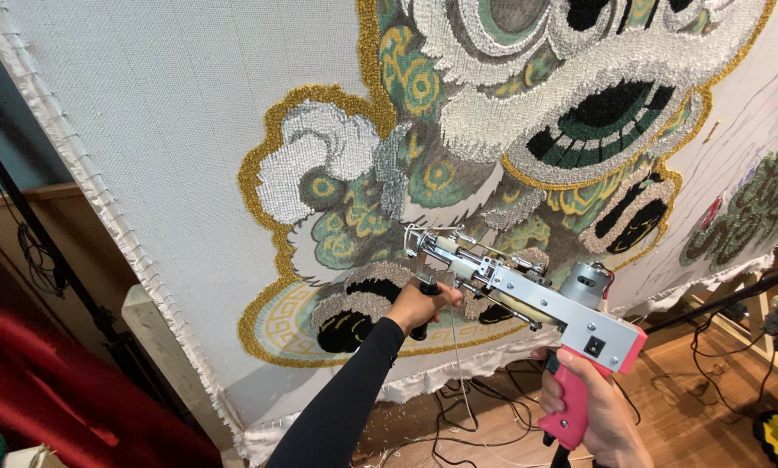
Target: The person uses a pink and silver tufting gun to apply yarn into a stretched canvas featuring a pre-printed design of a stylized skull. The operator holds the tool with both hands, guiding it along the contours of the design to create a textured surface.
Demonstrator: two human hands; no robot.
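I take the tufting gun (527, 290) as my landmark. Far to its left a red cloth (51, 381) hangs beside a wooden frame post (159, 347), and the stretched grey backing cloth (172, 130) is laced along that edge. Just left of the gun, my left hand (419, 305) has its fingers (445, 296) wrapped tight round the black front handle, the black sleeve (345, 399) trailing down from it. The gun sits tilted, its needle end up and to the left, lying against the tufted lion design (493, 113) at a pale patch low in the pattern; I cannot tell if the needle is actually through the cloth. A thin yarn strand (458, 364) drops from below the gun. At the gun's lower right, my right hand (592, 407) closes its fingers round the pink grip (571, 407), pressed together on it.

I judge this as mid-pass, filling a small area near the bottom border. The next stroke calls for steady pressure into the cloth and a slow push along the outline. Below the gun, black cables (475, 425) lie on the wooden floor (692, 407).
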